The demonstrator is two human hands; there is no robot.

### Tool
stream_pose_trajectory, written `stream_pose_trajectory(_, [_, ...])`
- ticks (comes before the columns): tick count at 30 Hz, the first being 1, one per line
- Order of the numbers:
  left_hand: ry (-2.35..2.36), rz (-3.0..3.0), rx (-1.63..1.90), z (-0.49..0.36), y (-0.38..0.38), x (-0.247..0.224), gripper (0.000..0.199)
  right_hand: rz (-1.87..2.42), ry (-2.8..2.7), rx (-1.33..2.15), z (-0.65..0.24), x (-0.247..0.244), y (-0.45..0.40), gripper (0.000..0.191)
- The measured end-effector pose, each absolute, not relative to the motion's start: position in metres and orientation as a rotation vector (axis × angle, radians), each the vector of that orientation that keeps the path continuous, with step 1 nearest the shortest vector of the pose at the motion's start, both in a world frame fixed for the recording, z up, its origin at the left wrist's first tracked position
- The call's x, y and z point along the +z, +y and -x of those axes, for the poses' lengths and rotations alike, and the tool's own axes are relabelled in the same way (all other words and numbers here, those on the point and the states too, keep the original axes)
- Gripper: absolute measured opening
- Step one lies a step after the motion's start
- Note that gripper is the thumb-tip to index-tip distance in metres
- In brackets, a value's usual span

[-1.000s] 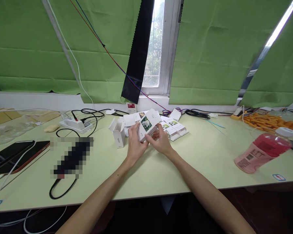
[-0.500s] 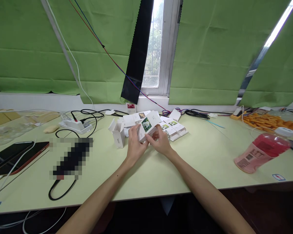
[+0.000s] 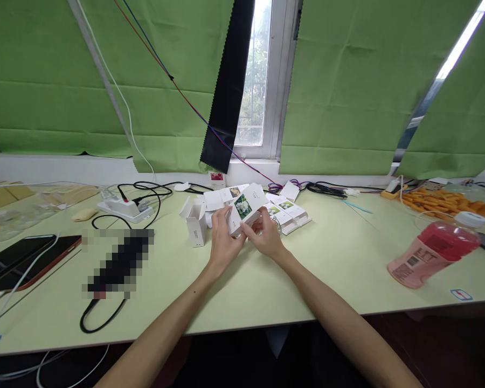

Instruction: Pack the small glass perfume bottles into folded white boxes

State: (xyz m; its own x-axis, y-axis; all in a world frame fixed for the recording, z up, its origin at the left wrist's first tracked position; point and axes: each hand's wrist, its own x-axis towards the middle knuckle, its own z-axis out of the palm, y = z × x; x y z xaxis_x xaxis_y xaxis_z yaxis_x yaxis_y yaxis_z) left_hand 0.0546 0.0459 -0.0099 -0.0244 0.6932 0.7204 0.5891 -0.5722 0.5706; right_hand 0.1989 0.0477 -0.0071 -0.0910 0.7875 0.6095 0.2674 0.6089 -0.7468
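Observation:
Between my two hands is a small white cardboard box (image 3: 248, 202) with a white-flower picture on its face, tilted above the table. My left hand (image 3: 225, 237) grips its left side. My right hand (image 3: 265, 233) has its fingers closed on the lower right end, the thumb near the bottom edge. Something clear like glass shows partly under the box and by my right fingers; its kind is hidden. Just left stands an upright white box (image 3: 196, 223) with its top flaps open. Behind and to the right lie several flattened white boxes (image 3: 288, 211) with flower pictures.
A tilted pink drink bottle (image 3: 430, 253) is on the right. A white power strip (image 3: 125, 207) with black cables stands at the left rear, near a tablet (image 3: 36, 258). Orange pieces (image 3: 444, 202) are heaped at the right rear. The table's front edge (image 3: 258, 327) runs below my forearms.
Hardly anything differs. Both hands keep the same hold on the box, which stays in nearly the same place and tilt.

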Motion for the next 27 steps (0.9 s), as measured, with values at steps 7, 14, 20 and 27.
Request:
stream_pose_trajectory(7, [1.395, -2.126, 1.677, -0.0551, 0.0463, -0.0099, 0.057, 0.904, -1.645, 0.528, -0.1986, -0.0081, 0.0483, 0.042])
stream_pose_trajectory(14, [1.402, -2.123, 1.649, -0.0543, 0.0471, -0.0108, 0.058, 0.912, -1.648, 0.502, -0.1985, -0.0068, 0.0477, 0.041])
stream_pose_trajectory(20, [1.414, -2.098, 1.603, -0.0541, 0.0490, -0.0128, 0.056, 0.930, -1.665, 0.517, -0.1998, -0.0045, 0.0476, 0.038])
stream_pose_trajectory(27, [1.423, -2.127, 1.545, -0.0524, 0.0496, -0.0132, 0.056, 0.935, -1.683, 0.555, -0.2008, -0.0059, 0.0501, 0.038])
